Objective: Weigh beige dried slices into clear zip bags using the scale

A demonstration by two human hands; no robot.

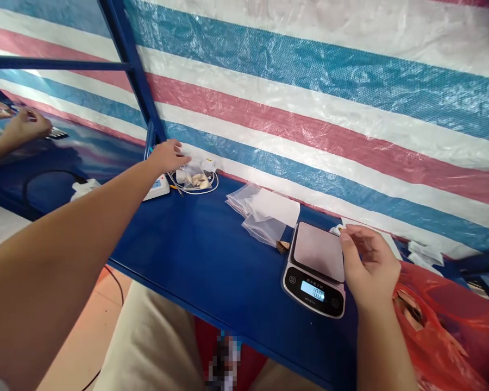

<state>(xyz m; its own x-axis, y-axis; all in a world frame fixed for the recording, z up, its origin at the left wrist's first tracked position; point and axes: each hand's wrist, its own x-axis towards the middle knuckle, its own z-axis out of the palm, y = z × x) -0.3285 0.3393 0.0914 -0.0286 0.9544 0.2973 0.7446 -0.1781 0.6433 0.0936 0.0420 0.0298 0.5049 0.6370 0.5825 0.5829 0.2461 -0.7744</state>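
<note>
My left hand [167,157] reaches to the back left of the blue table, its fingers apart and holding nothing. Just beside it lies a clear bag with pale dried slices [199,180], with a white cable around it. My right hand [370,266] is at the right edge of a digital kitchen scale [318,252], thumb and fingertips pressed together; what they pinch, if anything, is too small to make out. The scale's lit display seems to read 10.0, and its plate is bare. A small brown dried piece [282,247] lies against the scale's left side.
Flat clear zip bags [264,228] and a white paper [275,206] lie left of the scale. An open red plastic bag [436,326] with brown pieces stands at right. A white power strip [158,187] is under my left forearm. Another person's hands [26,125] work at far left.
</note>
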